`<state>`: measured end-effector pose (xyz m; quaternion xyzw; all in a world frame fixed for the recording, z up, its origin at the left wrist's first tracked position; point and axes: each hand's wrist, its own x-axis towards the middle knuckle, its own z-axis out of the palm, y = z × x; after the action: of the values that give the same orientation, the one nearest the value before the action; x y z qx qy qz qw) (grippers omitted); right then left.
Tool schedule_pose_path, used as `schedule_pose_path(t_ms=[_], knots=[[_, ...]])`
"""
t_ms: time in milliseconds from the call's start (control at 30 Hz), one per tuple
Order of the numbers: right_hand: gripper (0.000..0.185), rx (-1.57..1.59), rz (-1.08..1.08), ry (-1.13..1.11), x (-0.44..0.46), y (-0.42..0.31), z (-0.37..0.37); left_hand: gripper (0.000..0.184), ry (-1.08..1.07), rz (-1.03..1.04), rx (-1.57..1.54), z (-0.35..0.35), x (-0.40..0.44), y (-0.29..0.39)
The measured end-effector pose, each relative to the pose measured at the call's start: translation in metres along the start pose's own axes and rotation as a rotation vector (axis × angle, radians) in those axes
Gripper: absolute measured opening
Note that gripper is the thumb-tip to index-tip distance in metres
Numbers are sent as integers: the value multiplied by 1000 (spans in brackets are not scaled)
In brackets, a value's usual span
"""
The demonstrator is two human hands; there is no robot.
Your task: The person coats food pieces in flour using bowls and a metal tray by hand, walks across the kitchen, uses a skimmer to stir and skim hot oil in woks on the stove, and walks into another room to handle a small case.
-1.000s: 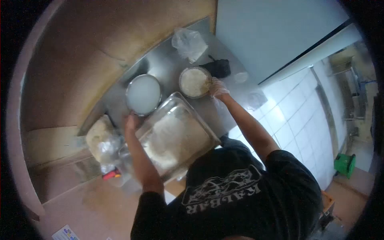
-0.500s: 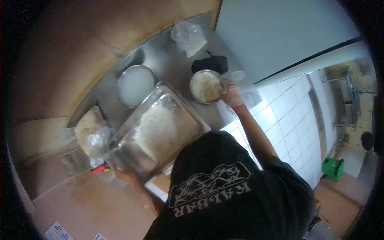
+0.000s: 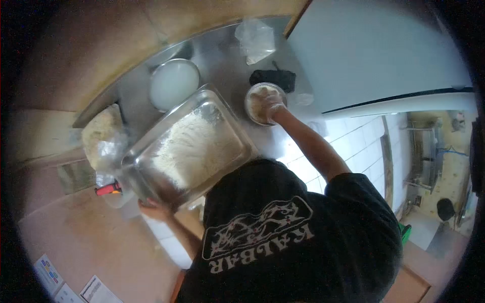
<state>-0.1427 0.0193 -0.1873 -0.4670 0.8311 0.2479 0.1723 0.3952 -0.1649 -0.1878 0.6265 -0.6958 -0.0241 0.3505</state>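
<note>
Right hand [image 3: 274,107], in a clear glove, is lowered into the round bowl [image 3: 248,105] on the worktop [image 3: 222,53], its fingers among pale crumbs [image 3: 258,100]; their spread and any grip cannot be told. The bowl is judged light and stiff, best held by the rim, its contents loose and easily spilled. By the metal tray [image 3: 233,112] of white powder [image 3: 183,146], the left hand [image 3: 155,210] is seen at the near edge, partly open, its hold unclear.
</note>
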Motion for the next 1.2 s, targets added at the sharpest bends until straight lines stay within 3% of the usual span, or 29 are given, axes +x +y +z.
schedule_pose_path(t_ms=[200, 333, 367, 500, 667, 733, 800, 900, 967, 1067, 1200], knots=[[64, 139, -89, 119, 25, 10, 28, 57, -8, -32, -32, -6, 2, 9], [57, 323, -179, 54, 8, 24, -15, 57, 20, -32, -103, -2, -1, 0], [61, 401, -196, -12, -5, 26, -39, 57, 30, -54, -113, -3, 0, 7], [65, 306, -330, 29, 17, 36, -9, 58, 13, -81, -110, -4, 1, 3], [69, 151, -172, -56, -4, 14, -20, 57, 37, -87, -112, -5, 0, 5], [83, 494, -122, -7, 14, 14, 17, 57, 40, -92, -98, -2, -1, 3], [89, 595, -77, 65, 36, 10, 64, 57, 25, -106, -95, -2, -1, 2], [86, 348, -96, 130, 57, 9, 82, 59, 37, -94, -71, -1, -2, -3], [83, 162, -183, 52, 61, 12, 76, 59, 32, -113, -151, 1, -2, -8], [63, 88, -147, 223, 55, 21, 75, 58, 56, -164, -235, 2, -3, -2], [61, 181, -235, 21, 43, 35, 30, 56, 50, -207, -273, 0, -4, -2]])
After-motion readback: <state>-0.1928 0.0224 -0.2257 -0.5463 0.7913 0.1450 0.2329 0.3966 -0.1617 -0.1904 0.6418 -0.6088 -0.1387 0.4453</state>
